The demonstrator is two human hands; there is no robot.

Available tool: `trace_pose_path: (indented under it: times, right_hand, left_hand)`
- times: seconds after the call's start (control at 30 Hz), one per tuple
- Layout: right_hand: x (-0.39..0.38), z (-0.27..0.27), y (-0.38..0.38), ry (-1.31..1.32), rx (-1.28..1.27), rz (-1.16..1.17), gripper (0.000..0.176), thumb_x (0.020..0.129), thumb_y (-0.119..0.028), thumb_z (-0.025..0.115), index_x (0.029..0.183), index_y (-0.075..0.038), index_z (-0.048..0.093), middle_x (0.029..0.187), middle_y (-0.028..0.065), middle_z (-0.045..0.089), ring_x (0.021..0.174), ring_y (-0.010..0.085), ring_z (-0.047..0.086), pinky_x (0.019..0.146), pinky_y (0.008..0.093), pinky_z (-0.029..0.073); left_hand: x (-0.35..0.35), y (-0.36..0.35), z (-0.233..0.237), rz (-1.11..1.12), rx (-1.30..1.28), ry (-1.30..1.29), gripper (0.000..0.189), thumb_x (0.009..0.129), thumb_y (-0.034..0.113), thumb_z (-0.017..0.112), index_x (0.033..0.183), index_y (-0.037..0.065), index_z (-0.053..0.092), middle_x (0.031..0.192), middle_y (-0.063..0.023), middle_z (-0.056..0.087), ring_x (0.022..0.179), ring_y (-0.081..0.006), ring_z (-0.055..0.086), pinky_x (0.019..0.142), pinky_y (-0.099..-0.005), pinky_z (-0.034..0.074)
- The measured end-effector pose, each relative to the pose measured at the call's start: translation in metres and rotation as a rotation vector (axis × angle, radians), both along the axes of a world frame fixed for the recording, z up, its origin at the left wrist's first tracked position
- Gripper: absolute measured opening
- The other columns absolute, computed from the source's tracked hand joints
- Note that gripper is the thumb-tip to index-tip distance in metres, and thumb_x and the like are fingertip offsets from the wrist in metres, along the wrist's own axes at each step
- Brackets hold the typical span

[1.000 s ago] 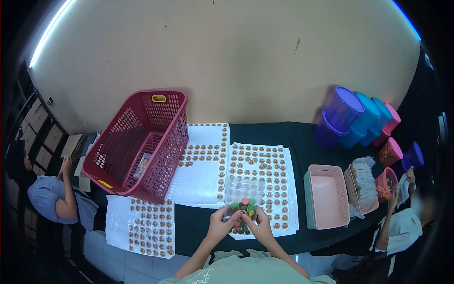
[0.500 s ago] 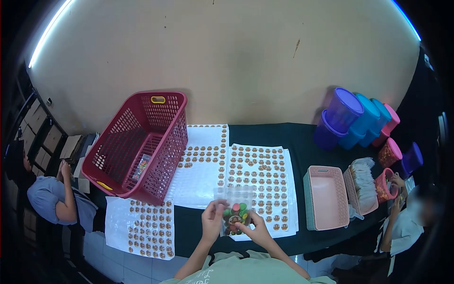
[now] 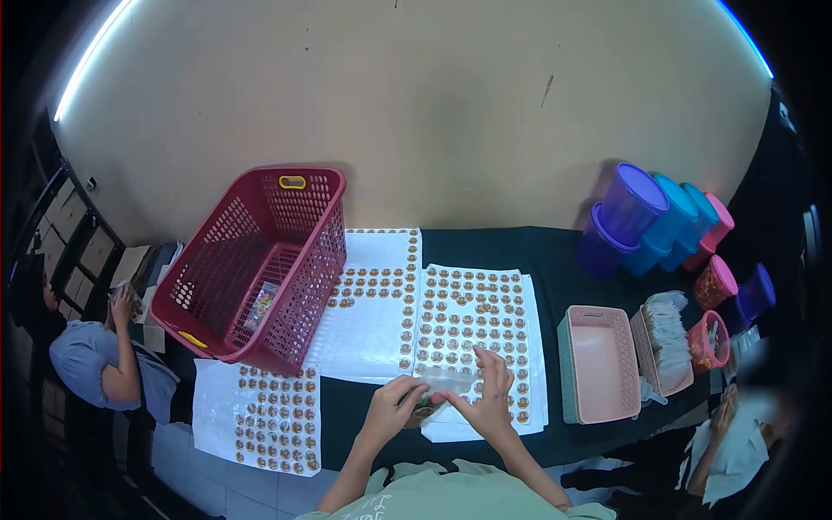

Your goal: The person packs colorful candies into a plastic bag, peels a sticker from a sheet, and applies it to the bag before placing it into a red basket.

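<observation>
Watching the head-camera feed, I see both hands meeting on a small clear bag [image 3: 446, 381]. It is to the right of the red basket [image 3: 260, 260] and closer to the body than the basket's near corner.

The bag lies low over the sticker sheet [image 3: 472, 321] that sits to the basket's right. Its long axis runs roughly across the body. The filled end, where the coloured pieces are bunched, points back toward the basket side, and the empty clear end points away from the basket.

The left hand [image 3: 390, 414] is on the basket side and is clamped on the filled end, with thumb and fingers closed around it. The right hand [image 3: 490, 400] is on the side away from the basket. Its thumb reaches in to the bag's middle and its fingers are raised over the clear end. I cannot tell whether that hand is pinching the plastic or only resting against it.

Both hands touch the bag with almost no gap between them, and the left hand has the firmer hold. A pink tray [image 3: 568, 364] stands further right of the basket, well apart from the hands.
</observation>
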State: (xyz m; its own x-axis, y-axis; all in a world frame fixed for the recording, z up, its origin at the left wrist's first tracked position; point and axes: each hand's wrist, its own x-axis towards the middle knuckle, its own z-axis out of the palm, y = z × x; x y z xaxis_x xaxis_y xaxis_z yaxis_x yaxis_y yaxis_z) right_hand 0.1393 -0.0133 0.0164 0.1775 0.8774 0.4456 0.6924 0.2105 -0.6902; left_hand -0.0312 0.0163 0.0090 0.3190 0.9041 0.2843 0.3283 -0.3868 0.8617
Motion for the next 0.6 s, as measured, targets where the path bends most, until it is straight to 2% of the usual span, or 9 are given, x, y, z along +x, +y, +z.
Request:
trace_pose_path:
  times: [0.03,0.07,0.13,0.17,0.33,0.4,0.47,0.53,0.6]
  right_hand:
    - [-0.001,0.001,0.001,-0.024,0.060,-0.026,0.045,0.069,-0.034,0.069,0.102,-0.007,0.055,0.098,0.0062,0.051,0.099,0.0208,0.044,0.089,0.0391,0.022]
    - [0.000,0.000,0.001,-0.024,0.060,-0.024,0.045,0.069,-0.034,0.069,0.102,-0.007,0.055,0.098,0.0062,0.051,0.099,0.0208,0.044,0.089,0.0391,0.022]
    - [0.002,-0.003,0.002,-0.201,0.015,0.214,0.022,0.071,-0.028,0.066,0.085,-0.011,0.061,0.095,0.0012,0.053,0.097,0.0194,0.046,0.089,0.0387,0.021]
    - [-0.002,0.000,0.000,-0.101,-0.005,0.252,0.011,0.073,-0.023,0.064,0.071,-0.012,0.061,0.090,-0.0008,0.055,0.093,0.0180,0.047,0.087,0.0372,0.022]
    - [-0.012,0.016,-0.004,0.059,-0.071,0.374,0.012,0.072,-0.021,0.064,0.073,-0.010,0.058,0.086,0.0013,0.056,0.089,0.0170,0.049,0.086,0.0354,0.024]
    - [-0.018,0.018,-0.005,0.186,-0.082,0.388,0.012,0.073,-0.019,0.063,0.073,-0.008,0.056,0.087,0.0021,0.056,0.091,0.0175,0.050,0.086,0.0347,0.026]
    - [-0.019,0.017,-0.006,0.176,-0.084,0.386,0.013,0.073,-0.017,0.062,0.074,-0.008,0.054,0.086,0.0028,0.056,0.091,0.0184,0.050,0.085,0.0344,0.027]
    - [-0.017,0.012,-0.006,0.274,-0.089,0.464,0.013,0.072,-0.016,0.063,0.073,-0.008,0.054,0.084,0.0030,0.055,0.089,0.0183,0.051,0.085,0.0339,0.026]
    - [-0.013,0.015,-0.008,0.273,-0.091,0.489,0.013,0.072,-0.016,0.063,0.073,-0.008,0.053,0.083,0.0030,0.055,0.089,0.0182,0.051,0.085,0.0335,0.026]
  left_hand:
    - [0.001,0.000,0.000,0.003,0.000,-0.001,0.011,0.080,0.008,0.055,0.084,-0.002,0.060,0.074,-0.0105,0.058,0.066,-0.0209,0.057,0.063,-0.0271,0.044]
    - [0.002,-0.001,0.000,-0.036,-0.003,0.011,0.010,0.079,0.007,0.055,0.082,-0.002,0.060,0.073,-0.0098,0.058,0.065,-0.0200,0.057,0.062,-0.0265,0.044]
    - [0.001,-0.001,-0.003,-0.078,-0.005,0.023,0.009,0.079,0.005,0.055,0.080,-0.002,0.059,0.073,-0.0090,0.058,0.064,-0.0192,0.057,0.061,-0.0258,0.044]
    - [-0.002,0.001,-0.005,-0.103,-0.049,0.024,0.009,0.079,0.006,0.056,0.081,-0.001,0.060,0.074,-0.0093,0.059,0.065,-0.0198,0.058,0.062,-0.0263,0.044]
    - [-0.011,-0.002,0.000,-0.065,-0.054,-0.071,0.007,0.078,0.005,0.058,0.080,-0.001,0.061,0.072,-0.0085,0.059,0.064,-0.0163,0.057,0.058,-0.0257,0.044]
    - [-0.012,-0.003,0.008,0.045,0.011,-0.134,0.006,0.075,0.004,0.060,0.076,-0.002,0.062,0.069,-0.0083,0.059,0.059,-0.0124,0.055,0.054,-0.0246,0.043]
    - [-0.016,-0.004,0.016,0.140,0.000,-0.131,0.005,0.073,0.003,0.062,0.072,-0.001,0.062,0.066,-0.0085,0.059,0.053,-0.0136,0.054,0.051,-0.0248,0.041]
    - [-0.019,-0.004,0.021,0.136,0.265,-0.029,0.007,0.074,0.004,0.062,0.071,-0.002,0.062,0.062,-0.0060,0.057,0.050,-0.0087,0.051,0.041,-0.0196,0.037]
    - [-0.016,-0.006,0.025,0.148,0.271,-0.055,0.007,0.074,0.005,0.063,0.071,-0.001,0.062,0.061,-0.0054,0.056,0.048,-0.0080,0.051,0.039,-0.0195,0.035]
